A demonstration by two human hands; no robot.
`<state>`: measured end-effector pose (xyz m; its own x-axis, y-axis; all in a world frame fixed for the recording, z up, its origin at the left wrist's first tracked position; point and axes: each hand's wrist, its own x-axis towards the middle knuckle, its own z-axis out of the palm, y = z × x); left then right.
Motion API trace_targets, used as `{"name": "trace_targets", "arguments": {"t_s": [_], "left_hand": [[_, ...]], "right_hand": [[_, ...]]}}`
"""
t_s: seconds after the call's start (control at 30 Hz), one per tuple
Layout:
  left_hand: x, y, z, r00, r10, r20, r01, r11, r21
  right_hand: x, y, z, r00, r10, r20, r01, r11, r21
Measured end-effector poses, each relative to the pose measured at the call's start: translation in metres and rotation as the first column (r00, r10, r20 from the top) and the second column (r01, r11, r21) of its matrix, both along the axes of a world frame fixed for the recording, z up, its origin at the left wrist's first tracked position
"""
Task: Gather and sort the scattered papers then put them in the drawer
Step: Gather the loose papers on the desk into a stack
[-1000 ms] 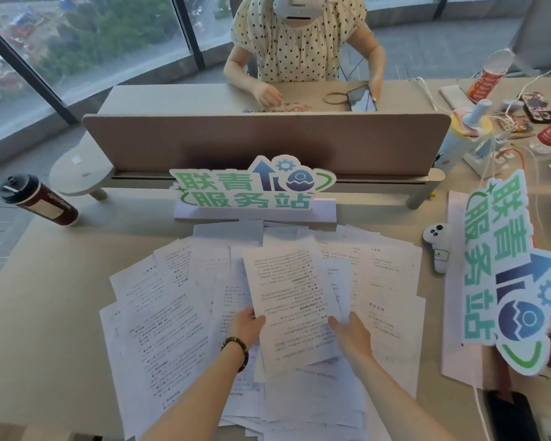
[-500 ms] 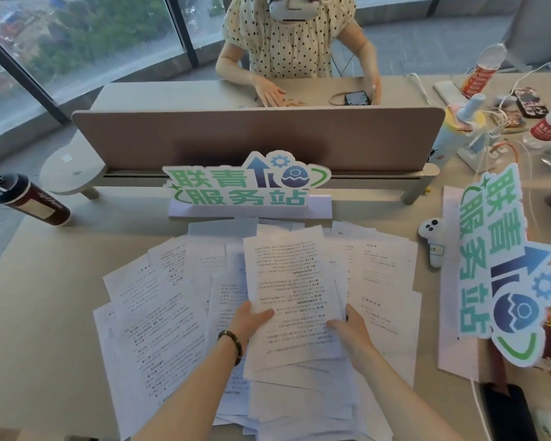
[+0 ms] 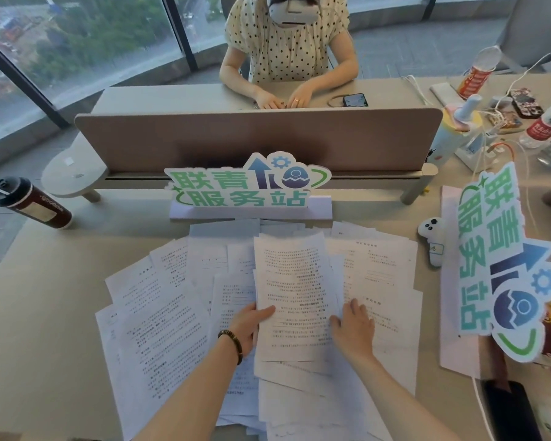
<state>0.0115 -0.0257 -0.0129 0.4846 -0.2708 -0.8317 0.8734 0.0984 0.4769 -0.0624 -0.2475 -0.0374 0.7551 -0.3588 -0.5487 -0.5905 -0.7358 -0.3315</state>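
Several printed white sheets (image 3: 159,316) lie fanned and overlapping across the beige table (image 3: 39,329). One sheet (image 3: 295,291) sits on top in the middle, its far end slightly lifted. My left hand (image 3: 247,323), with a bead bracelet on the wrist, pinches this top sheet at its left edge, thumb on the page. My right hand (image 3: 353,326) lies at the sheet's right edge with fingers spread and fairly straight, resting on the papers beneath. No drawer is in view.
A green-and-white sign (image 3: 245,183) stands just behind the papers, another sign (image 3: 503,265) at the right. A dark tumbler (image 3: 29,202) lies at the left. A divider panel (image 3: 255,138) separates me from a seated person (image 3: 287,49). Bottles, cables and a white controller (image 3: 433,240) crowd the right.
The top sheet has slid a little to the right between my hands. My right hand has shifted outward to the sheet's right edge; my left keeps its pinch.
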Motion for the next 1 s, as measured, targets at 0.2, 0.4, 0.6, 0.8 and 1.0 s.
{"name": "trace_targets", "arguments": {"t_s": [0.2,0.4,0.6,0.8,1.0], "left_hand": [[-0.001,-0.005,-0.013,0.991,-0.099,0.088,0.078,0.973,0.215],[-0.003,-0.008,-0.018,0.965,-0.217,0.146,0.165,0.938,0.306],[-0.006,-0.012,-0.018,0.987,-0.143,0.070,0.122,0.961,0.246],[-0.006,-0.014,-0.018,0.995,-0.097,0.014,0.093,0.981,0.167],[-0.004,-0.013,-0.012,0.982,-0.186,0.031,0.177,0.965,0.192]], "right_hand": [[-0.002,0.005,0.002,0.988,-0.125,0.086,0.110,0.980,0.164],[0.008,0.006,0.013,0.955,-0.253,0.155,0.207,0.942,0.266],[0.018,0.005,0.018,0.898,-0.432,0.078,0.373,0.843,0.387],[0.019,-0.004,0.014,0.868,-0.491,0.077,0.417,0.803,0.425],[0.018,-0.014,0.023,0.853,-0.519,0.048,0.436,0.762,0.479]]}}
